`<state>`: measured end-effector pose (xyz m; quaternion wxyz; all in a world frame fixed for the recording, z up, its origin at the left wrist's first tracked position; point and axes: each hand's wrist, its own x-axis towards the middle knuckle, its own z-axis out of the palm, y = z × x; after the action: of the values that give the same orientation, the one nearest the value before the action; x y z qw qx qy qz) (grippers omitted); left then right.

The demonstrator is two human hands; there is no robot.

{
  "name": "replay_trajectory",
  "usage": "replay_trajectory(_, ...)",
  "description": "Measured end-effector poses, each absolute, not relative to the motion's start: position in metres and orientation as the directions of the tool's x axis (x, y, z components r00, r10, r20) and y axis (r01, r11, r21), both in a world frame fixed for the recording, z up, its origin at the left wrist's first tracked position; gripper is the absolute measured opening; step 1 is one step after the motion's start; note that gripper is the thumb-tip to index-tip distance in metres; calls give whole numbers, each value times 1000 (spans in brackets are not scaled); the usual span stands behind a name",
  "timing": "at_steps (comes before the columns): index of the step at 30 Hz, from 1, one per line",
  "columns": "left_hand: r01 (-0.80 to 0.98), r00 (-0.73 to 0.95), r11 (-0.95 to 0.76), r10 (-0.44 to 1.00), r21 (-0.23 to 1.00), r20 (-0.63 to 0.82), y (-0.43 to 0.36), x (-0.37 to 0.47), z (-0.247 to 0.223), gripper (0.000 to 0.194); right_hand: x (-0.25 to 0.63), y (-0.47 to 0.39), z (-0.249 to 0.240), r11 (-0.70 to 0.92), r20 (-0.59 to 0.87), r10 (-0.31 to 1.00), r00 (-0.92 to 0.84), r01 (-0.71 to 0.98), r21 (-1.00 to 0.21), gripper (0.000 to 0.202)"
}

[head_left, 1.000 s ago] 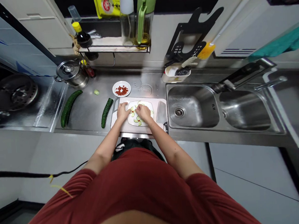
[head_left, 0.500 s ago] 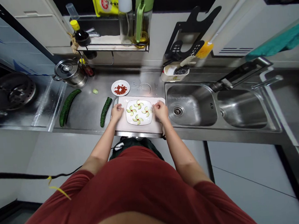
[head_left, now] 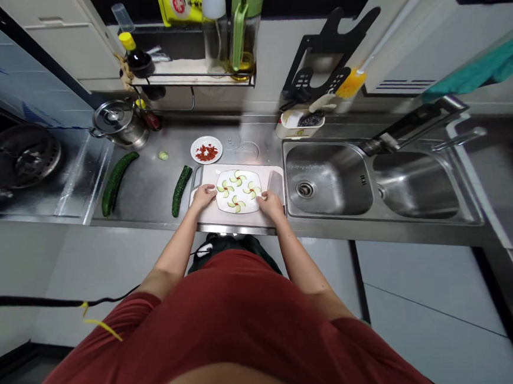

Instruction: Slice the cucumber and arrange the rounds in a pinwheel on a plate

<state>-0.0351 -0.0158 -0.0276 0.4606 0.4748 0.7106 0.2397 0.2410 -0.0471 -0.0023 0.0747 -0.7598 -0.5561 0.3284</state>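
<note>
A white square plate (head_left: 239, 191) lies on a pale cutting board (head_left: 252, 218), with several pinwheels of cucumber slices and red centres on it. My left hand (head_left: 204, 196) is at the plate's left edge, its fingers closed on the rim. At the lower right edge, my right hand (head_left: 270, 204) pinches the rim. A knife blade (head_left: 275, 183) lies on the board beyond my right hand. Left of the board is a cut cucumber (head_left: 181, 191), and behind it stands a round white plate (head_left: 194, 151) of chopped red pieces.
A whole cucumber (head_left: 118, 182), a small slice (head_left: 163, 155) and a lidded pot (head_left: 120, 124) are on the left. The double sink (head_left: 329, 177) adjoins the board on the right. A bottle shelf (head_left: 194, 78) hangs above the counter.
My right hand has moved left and down to the plate's rim, uncovering the knife blade. My left hand has moved slightly right to the plate's left edge.
</note>
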Motion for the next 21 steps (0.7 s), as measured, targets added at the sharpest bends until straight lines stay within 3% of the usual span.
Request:
replay_trajectory(6, 334, 4, 508, 842, 794, -540, -19, -32, -25, 44, 236, -48, -8, -406, -464, 867, 182, 799, -444, 42)
replay_trajectory(21, 273, 59, 481, 856, 833, -514, -21, -30, -24, 34, 231, -48, -26, -382, -423, 890, 172, 789, -482, 30)
